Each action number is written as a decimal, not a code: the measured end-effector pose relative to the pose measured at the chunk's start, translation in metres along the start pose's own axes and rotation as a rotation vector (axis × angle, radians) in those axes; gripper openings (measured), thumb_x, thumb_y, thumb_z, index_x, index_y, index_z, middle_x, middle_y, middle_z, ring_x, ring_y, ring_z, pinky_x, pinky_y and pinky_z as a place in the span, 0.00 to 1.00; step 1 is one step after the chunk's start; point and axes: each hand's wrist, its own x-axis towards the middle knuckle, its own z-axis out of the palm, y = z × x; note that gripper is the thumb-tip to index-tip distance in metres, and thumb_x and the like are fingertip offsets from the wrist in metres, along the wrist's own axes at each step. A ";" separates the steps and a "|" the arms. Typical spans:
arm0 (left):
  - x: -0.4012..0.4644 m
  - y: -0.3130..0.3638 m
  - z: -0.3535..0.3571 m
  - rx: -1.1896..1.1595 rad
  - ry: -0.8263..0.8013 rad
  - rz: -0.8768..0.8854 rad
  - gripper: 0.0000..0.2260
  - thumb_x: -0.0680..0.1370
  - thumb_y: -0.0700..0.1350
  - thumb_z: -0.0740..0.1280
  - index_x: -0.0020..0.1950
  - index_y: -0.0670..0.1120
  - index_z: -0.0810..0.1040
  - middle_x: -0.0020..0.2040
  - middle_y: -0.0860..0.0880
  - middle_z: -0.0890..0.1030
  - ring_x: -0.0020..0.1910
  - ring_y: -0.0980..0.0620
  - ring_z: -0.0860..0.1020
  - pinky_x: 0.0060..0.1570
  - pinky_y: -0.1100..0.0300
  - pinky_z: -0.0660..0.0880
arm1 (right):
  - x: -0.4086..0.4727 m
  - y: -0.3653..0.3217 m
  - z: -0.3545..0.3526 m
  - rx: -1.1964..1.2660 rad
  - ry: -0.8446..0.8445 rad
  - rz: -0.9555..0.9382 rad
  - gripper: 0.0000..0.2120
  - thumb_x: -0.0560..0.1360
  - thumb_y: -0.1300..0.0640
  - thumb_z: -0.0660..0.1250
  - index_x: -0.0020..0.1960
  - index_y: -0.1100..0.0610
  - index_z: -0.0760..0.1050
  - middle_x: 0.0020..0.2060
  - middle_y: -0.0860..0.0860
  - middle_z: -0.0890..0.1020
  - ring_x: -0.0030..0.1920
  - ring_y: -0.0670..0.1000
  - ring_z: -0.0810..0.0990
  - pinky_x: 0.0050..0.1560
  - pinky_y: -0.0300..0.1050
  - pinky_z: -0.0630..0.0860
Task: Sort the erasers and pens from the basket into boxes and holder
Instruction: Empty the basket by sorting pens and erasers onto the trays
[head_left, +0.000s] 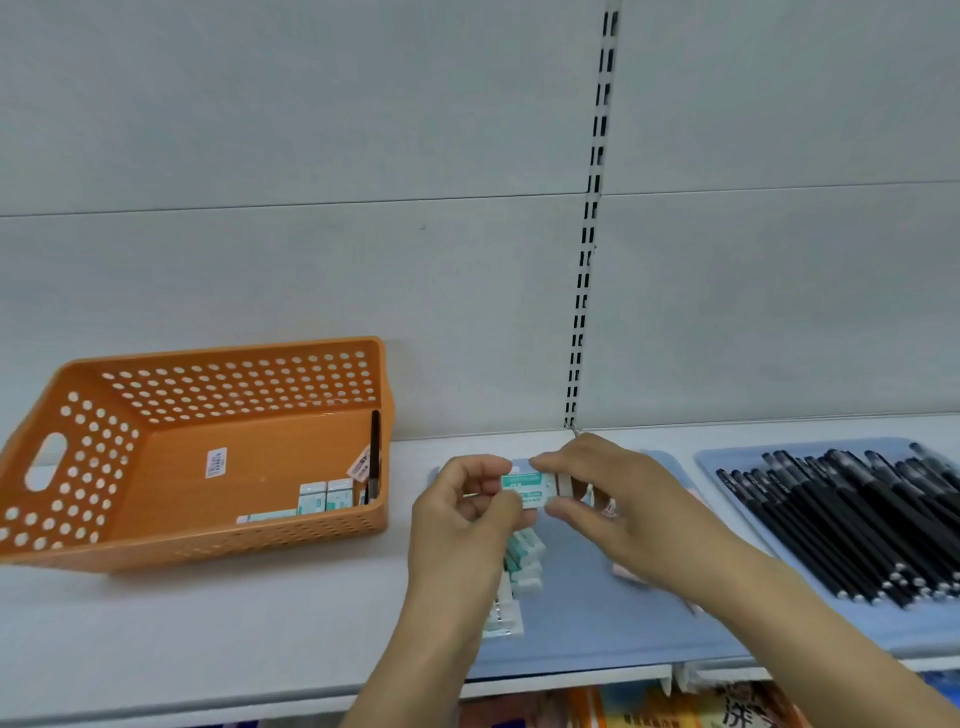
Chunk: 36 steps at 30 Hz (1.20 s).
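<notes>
Both hands (left (467, 499), right (597, 483)) pinch eraser (527, 491)

No legible wording anywhere. Blurred print on eraser sleeve (527, 491), on white barcode sticker (216, 462) inside orange basket (78, 540), and on packets (737, 712) below shelf; unreadable.

The single head-worn wide-angle view looks forward and down from close above a white shelf (260, 623), facing the grey back wall (311, 130), with both forearms reaching in from below.
</notes>
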 end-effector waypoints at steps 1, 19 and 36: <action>0.000 0.000 -0.003 -0.030 -0.011 -0.016 0.10 0.76 0.32 0.67 0.50 0.45 0.80 0.44 0.47 0.78 0.39 0.51 0.84 0.46 0.59 0.80 | 0.003 -0.001 0.000 -0.078 0.018 -0.037 0.17 0.77 0.45 0.65 0.66 0.43 0.73 0.49 0.37 0.74 0.45 0.38 0.73 0.45 0.31 0.68; -0.004 -0.025 -0.070 0.802 -0.105 0.329 0.14 0.79 0.51 0.64 0.64 0.59 0.71 0.62 0.66 0.71 0.63 0.67 0.66 0.58 0.75 0.63 | 0.079 -0.005 0.036 -0.124 -0.014 0.207 0.08 0.74 0.50 0.67 0.44 0.54 0.80 0.38 0.46 0.77 0.39 0.46 0.76 0.44 0.48 0.76; 0.002 -0.019 -0.078 1.075 -0.387 0.285 0.25 0.81 0.57 0.58 0.77 0.58 0.56 0.77 0.63 0.54 0.74 0.64 0.51 0.73 0.65 0.50 | 0.040 -0.035 0.040 -0.205 -0.186 0.451 0.12 0.76 0.48 0.64 0.57 0.49 0.68 0.42 0.45 0.76 0.40 0.45 0.77 0.41 0.43 0.75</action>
